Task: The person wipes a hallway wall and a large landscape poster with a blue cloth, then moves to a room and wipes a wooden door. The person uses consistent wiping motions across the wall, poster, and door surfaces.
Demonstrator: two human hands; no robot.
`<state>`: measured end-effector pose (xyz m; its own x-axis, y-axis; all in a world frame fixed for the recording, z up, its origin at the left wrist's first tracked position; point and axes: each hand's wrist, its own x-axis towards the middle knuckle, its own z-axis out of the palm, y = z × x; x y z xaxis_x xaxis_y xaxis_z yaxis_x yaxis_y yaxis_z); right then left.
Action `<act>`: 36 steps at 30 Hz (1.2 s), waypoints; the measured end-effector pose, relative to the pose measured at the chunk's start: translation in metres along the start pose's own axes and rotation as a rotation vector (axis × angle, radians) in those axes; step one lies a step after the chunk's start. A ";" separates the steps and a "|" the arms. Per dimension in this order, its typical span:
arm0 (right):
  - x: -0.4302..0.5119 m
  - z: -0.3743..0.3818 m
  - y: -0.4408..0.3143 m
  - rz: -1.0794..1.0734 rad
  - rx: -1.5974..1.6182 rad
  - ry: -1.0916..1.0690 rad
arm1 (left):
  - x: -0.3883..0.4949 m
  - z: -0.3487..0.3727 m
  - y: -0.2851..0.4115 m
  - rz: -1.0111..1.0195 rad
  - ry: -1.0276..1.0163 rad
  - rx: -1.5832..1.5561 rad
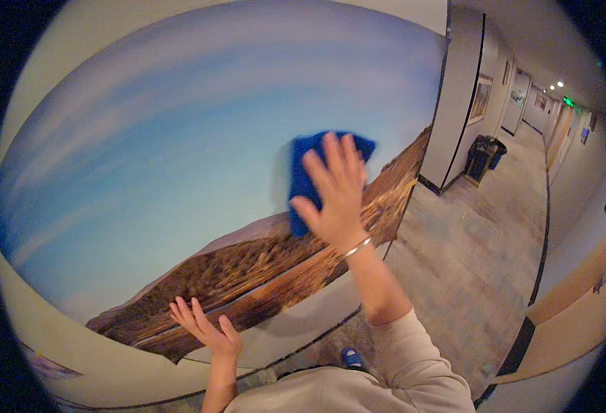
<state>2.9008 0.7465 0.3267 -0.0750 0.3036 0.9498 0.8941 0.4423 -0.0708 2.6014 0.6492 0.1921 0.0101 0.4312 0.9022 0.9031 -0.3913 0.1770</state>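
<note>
A large landscape picture [179, 155] with blue sky and brown hills spans the wall before me. My right hand [336, 201] lies spread over a blue cloth [305, 175], pressing it flat against the picture where sky meets hills. A metal bangle [358, 248] circles that wrist. Lower and to the left, my left hand [205, 325] is raised by the picture's bottom edge, fingers apart and holding nothing. Whether its fingertips touch the surface, I cannot tell.
To the right runs a corridor with a patterned floor [457, 258]. A black bin [481, 160] stands by the wall, below a framed picture [481, 99]. A green lit sign [568, 101] hangs farther back. My blue shoe [352, 357] shows below.
</note>
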 end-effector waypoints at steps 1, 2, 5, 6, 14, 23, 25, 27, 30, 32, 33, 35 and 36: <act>0.009 -0.008 0.027 0.037 0.020 0.062 | 0.002 0.009 0.013 -0.018 0.022 0.006; 0.013 -0.015 0.055 0.063 0.019 0.131 | 0.002 0.019 0.027 -0.051 0.053 0.006; -0.006 -0.027 0.113 0.240 0.065 0.188 | -0.001 0.047 0.067 -0.132 0.040 0.000; -0.018 -0.026 0.120 0.220 0.056 0.180 | 0.001 0.058 0.076 -0.074 0.039 -0.008; 0.001 -0.039 0.108 -0.189 0.021 -0.137 | 0.009 0.092 0.150 -0.110 0.015 -0.017; 0.080 -0.072 0.199 0.071 0.075 0.261 | 0.013 0.105 0.177 -0.200 0.011 -0.028; 0.048 -0.061 0.197 0.120 0.053 0.216 | 0.012 0.107 0.178 -0.170 0.040 -0.019; -0.004 -0.043 0.179 0.131 0.071 0.075 | 0.012 0.110 0.176 -0.144 0.066 -0.027; -0.093 -0.014 0.128 0.056 0.068 -0.319 | 0.010 0.113 0.174 -0.148 0.059 0.032; -0.140 0.004 0.110 -0.185 0.069 -0.216 | 0.007 0.113 0.172 -0.138 0.048 0.043; -0.160 0.006 0.113 -0.207 0.041 -0.207 | 0.006 0.113 0.171 -0.145 0.037 0.044; -0.181 0.009 0.130 -0.120 0.053 -0.047 | 0.004 0.111 0.168 -0.135 0.027 0.049; -0.184 0.008 0.143 -0.064 0.056 -0.112 | 0.003 0.109 0.167 -0.135 0.015 0.059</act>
<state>3.0386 0.7601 0.1395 -0.1828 0.3639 0.9133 0.8601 0.5093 -0.0308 2.7993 0.6740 0.1809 -0.1188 0.4646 0.8775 0.9193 -0.2825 0.2740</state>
